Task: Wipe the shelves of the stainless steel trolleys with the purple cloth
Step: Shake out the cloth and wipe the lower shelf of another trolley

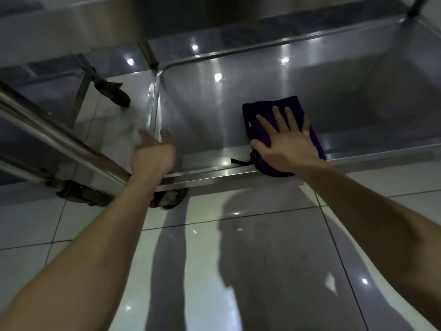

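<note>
- Bottom shelf of the stainless steel trolley point(238, 91): beyond the pale tiled floor point(262, 259), beneath an upper steel shelf point(71, 27).
- Folded purple cloth point(284, 107): on the bottom shelf, against its front rim, right of centre.
- Right grip point(286, 144): flat on the cloth.
- Left grip point(152, 151): over the shelf's front left corner.
- Dark caster wheel point(170, 199): under that corner.
- Second stainless steel trolley point(47, 130): just beside, to the left.

Two hands point(152, 152) point(287, 145), one cloth point(270, 107), two trolleys point(322, 75) point(45, 129).

My left forearm point(95, 247) and right forearm point(372, 211) are bare to the frame's edge, long and slim. My left grip point(152, 154) is bare and blurred; my right grip point(288, 146) is bare, its knuckles sharp.
</note>
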### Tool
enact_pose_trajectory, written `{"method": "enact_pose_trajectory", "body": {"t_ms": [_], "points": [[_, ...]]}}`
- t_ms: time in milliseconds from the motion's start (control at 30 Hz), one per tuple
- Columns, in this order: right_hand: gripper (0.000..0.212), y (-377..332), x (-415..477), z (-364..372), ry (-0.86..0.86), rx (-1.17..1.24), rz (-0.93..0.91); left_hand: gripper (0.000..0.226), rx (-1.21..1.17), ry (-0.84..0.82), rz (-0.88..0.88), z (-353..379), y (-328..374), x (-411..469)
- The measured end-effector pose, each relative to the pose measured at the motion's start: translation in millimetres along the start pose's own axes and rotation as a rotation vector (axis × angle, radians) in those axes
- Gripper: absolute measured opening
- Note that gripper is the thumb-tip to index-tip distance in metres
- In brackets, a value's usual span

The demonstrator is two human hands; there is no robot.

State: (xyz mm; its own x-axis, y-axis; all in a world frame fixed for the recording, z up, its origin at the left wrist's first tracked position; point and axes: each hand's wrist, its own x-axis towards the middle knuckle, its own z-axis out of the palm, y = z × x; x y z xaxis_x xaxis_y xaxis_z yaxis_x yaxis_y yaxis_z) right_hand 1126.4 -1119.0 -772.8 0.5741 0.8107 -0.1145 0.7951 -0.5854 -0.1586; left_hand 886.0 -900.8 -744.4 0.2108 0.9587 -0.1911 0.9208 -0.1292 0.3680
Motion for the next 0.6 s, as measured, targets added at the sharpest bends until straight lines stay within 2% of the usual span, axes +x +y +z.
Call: {"method": "enact_pose_trajectory", "body": {"t_ms": [100, 200, 300, 433, 533, 600], "points": [[0.083, -51.1, 10.4, 8.4, -0.001, -0.059, 0.040, 0.070, 0.054, -0.027, 0.032, -7.3, -0.1, -6.5], [0.081, -123.6, 19.7, 18.5, 0.014, -0.065, -0.111, 0.049, 0.106, -0.093, 0.137, -12.8, -0.8, -11.7], [0.080, -148.9, 22.5, 19.8, -0.004, -0.045, -0.205, 0.050, 0.119, -0.129, 0.157, -16.6, -2.5, -14.2], [0.075, -97.5, 21.5, 11.4, -0.006, 0.038, -0.228, 0.071, 0.024, -0.145, 0.102, -19.6, -5.7, -6.6], [0.077, -22.5, 20.5, 0.3, 0.021, 0.019, -0.054, 0.072, 0.074, -0.183, 0.138, -17.9, -6.2, -5.3], [0.080, 22.0, 24.5, -10.0, -0.005, 0.026, 0.075, 0.084, 0.055, -0.137, 0.137, -15.7, -6.0, -7.8]]}}
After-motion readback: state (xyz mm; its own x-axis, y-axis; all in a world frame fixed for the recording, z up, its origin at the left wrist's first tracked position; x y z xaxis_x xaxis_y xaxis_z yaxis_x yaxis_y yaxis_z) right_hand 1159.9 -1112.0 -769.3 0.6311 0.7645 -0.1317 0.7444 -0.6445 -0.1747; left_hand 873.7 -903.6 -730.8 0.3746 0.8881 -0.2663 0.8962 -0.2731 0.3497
